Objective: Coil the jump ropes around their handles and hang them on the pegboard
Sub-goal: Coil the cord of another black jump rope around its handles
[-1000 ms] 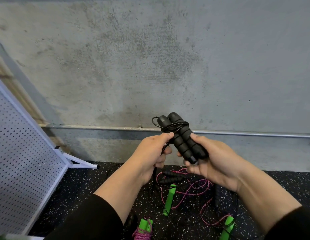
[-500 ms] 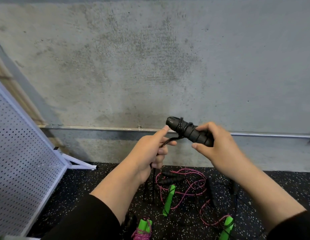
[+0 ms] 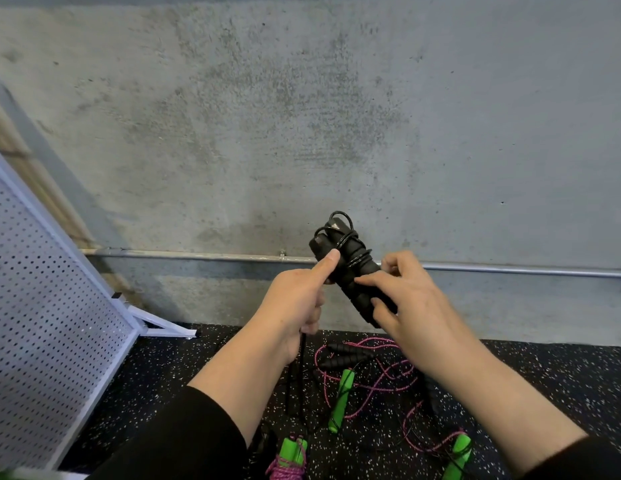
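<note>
A pair of black foam handles (image 3: 350, 271) sits between my hands at mid-frame, with thin black rope looped a few turns round their upper end. My left hand (image 3: 295, 303) grips the black rope, which hangs down from the fist, and its thumb presses on the handles. My right hand (image 3: 409, 299) holds the lower part of the handles with curled fingers. The white pegboard (image 3: 42, 323) leans at the left.
On the black speckled floor lie a pink rope (image 3: 375, 379) with green handles (image 3: 340, 400), another pair of black handles (image 3: 343, 355), and a coiled pink rope with green handles (image 3: 291, 459). A metal pipe (image 3: 198, 255) runs along the concrete wall.
The handles swung from upright to level and back up to a slant. My right hand shifted its hold lower on them, and my left thumb now presses on the handles.
</note>
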Demonstrator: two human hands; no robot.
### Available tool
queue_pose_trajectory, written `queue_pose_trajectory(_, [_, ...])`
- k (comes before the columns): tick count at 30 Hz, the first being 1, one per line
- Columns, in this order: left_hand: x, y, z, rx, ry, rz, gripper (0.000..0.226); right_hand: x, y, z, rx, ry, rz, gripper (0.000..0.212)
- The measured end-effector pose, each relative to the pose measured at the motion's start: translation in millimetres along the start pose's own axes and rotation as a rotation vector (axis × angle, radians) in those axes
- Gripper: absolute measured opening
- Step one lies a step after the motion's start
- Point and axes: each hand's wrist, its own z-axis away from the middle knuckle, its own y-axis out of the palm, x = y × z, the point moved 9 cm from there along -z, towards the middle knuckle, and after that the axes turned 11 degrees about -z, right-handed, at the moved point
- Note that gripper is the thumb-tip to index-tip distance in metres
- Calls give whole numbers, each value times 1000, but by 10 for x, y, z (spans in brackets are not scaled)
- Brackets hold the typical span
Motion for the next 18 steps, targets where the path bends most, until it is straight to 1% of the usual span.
queue_pose_trajectory(3, [-17,20,11,1,29,-38,44,48,1,-3,-30,-27,-8,38])
queue_pose_trajectory(6, [-2,19,10,-10,27,-9,42,81,2,-13,-9,-67,-10,36])
queue_pose_trajectory(7, [-5,17,5,-5,27,8,42,75,-3,-14,0,-54,-50,36])
queue_pose_trajectory(8, [-10,15,-5,5,29,19,41,57,-7,-15,4,-21,-141,38])
queue_pose_trajectory(9, [-18,21,-9,17,32,24,40,29,-27,-19,-16,41,-288,39])
queue_pose_trajectory(11, [-32,51,-11,36,43,33,39,-111,-78,-13,-134,225,-686,35])
queue_pose_trajectory(12, [-38,75,-7,44,46,46,39,-190,-86,0,-199,320,-832,30])
queue_pose_trajectory(13, [-48,100,-1,55,49,65,39,-260,-53,18,-215,423,-914,25])
queue_pose_trajectory(14, [-56,121,2,65,55,84,39,-309,37,47,-169,531,-1012,25])
queue_pose_trajectory(16, [-71,130,-2,73,71,91,39,-312,297,150,24,750,-1268,40])
queue_pose_trajectory(17, [-75,119,-5,71,77,77,40,-268,387,204,119,827,-1352,45])
queue_pose_trajectory(18, [-77,105,-11,72,82,58,40,-233,426,237,177,863,-1394,48])
